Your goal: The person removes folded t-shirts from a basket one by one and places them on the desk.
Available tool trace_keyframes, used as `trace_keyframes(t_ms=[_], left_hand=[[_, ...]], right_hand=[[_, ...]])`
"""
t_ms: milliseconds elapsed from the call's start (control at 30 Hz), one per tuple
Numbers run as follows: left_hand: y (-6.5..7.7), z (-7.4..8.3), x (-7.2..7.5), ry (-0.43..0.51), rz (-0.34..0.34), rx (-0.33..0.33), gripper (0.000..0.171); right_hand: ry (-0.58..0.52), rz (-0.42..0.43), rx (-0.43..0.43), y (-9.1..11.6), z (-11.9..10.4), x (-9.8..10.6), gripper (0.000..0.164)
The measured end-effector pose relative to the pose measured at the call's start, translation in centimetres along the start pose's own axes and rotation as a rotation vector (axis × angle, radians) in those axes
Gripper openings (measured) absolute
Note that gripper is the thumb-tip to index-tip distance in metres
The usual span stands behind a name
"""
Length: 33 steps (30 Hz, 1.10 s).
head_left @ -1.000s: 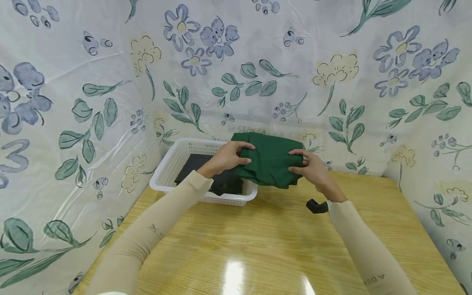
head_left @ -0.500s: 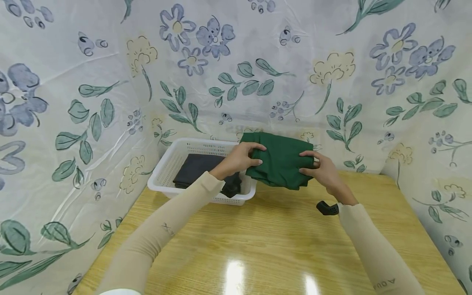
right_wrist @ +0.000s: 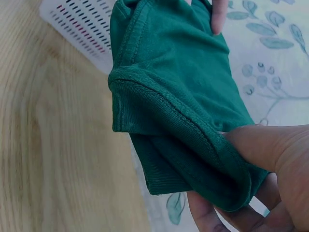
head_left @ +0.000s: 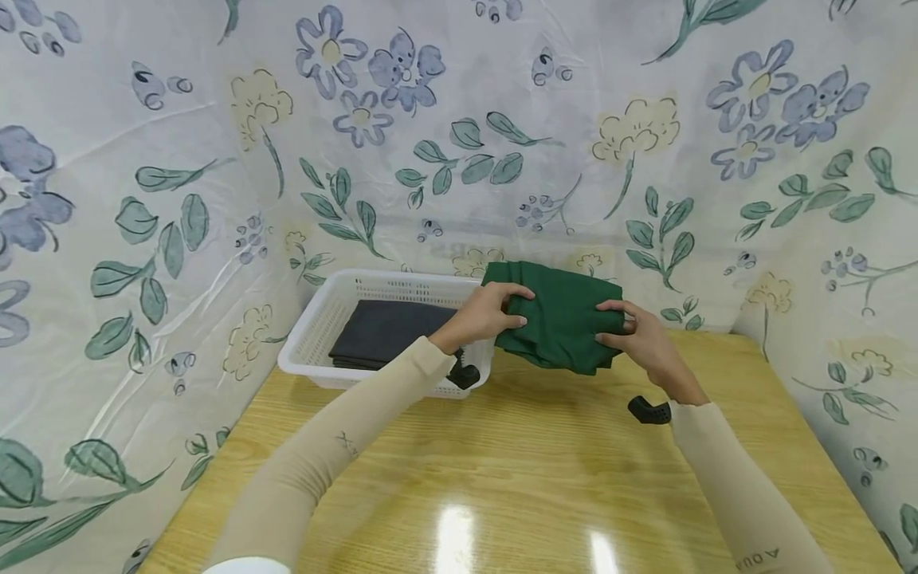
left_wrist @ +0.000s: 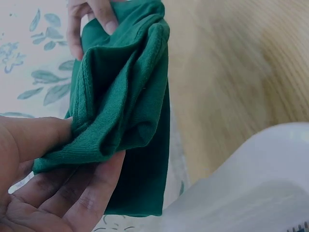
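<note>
A folded green garment (head_left: 559,315) with ribbed, stitched edges is held above the table, just right of the basket. My left hand (head_left: 489,312) grips its left end, thumb on one side and fingers on the other, as the left wrist view shows with the hand (left_wrist: 63,179) at the cloth's folds. At the opposite end my right hand (head_left: 641,339) pinches the layers; in the right wrist view this hand (right_wrist: 275,169) has its thumb on top and fingers beneath. Dark folded cloth (head_left: 390,331) lies inside the white plastic basket (head_left: 304,347), partly hidden by my left forearm.
The wooden table (head_left: 502,462) spreads in front of the basket. A flower-patterned sheet (head_left: 459,159) hangs behind and at both sides. A black wrist-camera piece (head_left: 649,410) juts from the right sleeve, another (head_left: 462,375) from the left, near the basket's rim.
Both hands have moved right with the green garment, away from the basket. More of the dark cloth shows now. The head view has shifted slightly.
</note>
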<state>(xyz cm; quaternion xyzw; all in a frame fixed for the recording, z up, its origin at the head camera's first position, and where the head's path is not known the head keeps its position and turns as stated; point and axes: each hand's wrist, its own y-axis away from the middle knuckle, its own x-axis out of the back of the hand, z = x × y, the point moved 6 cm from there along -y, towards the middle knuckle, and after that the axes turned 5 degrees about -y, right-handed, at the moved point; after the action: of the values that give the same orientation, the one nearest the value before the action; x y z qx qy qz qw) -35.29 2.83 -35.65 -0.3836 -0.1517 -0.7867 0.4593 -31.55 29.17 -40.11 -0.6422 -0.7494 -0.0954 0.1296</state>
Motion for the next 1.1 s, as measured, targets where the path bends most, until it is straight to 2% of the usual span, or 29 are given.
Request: trace_keyframes(t_ms=[233, 467, 667, 867, 1100], left_hand=[[-0.8, 0.1, -1.4, -0.039, -0.031, 0.006, 0.044], [-1.4, -0.2, -3.3, -0.033, -0.067, 0.027, 0.044], [-2.2, -0.2, -5.0, -0.083, -0.106, 0.035, 0.046], [-2.6, -0.6, -6.2, -0.127, -0.118, 0.068, 0.046], [-3.2, -1.1, -7.2, -0.123, -0.149, 0.099, 0.044]], right_hand=[[0.023, 0.008, -0.013, 0.1, 1.3, 0.7, 0.056], [0.062, 0.012, -0.031, 0.3, 2.9, 1.0, 0.055], [0.113, 0.041, -0.026, 0.3, 4.5, 1.2, 0.052], [0.152, 0.024, -0.053, -0.4, 6.1, 0.9, 0.051], [0.154, 0.008, -0.107, -0.8, 7.5, 0.6, 0.052]])
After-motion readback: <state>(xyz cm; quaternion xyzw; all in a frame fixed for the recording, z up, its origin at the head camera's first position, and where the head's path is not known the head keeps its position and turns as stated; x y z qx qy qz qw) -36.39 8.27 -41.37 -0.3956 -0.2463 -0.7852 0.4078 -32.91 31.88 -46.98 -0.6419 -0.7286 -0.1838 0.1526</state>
